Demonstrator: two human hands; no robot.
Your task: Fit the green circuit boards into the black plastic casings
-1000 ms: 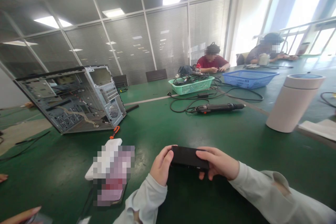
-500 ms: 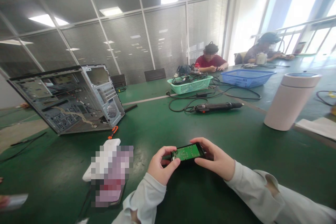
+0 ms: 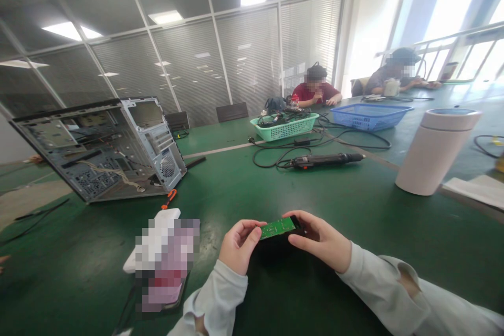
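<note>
Tipped since half a second ago, the green circuit board point(image 3: 277, 228) shows its face more edge-on in the head view, nearer than the power screwdriver point(image 3: 326, 161). Left hand point(image 3: 236, 245) pinches one end; right hand point(image 3: 326, 239) curls around the other, black end.

Inscriptions: none legible. We can read no text, label, brand, number or sign on any item.

Plastic device casing point(image 3: 295, 221), glossy tabletop point(image 3: 220, 189)
</note>
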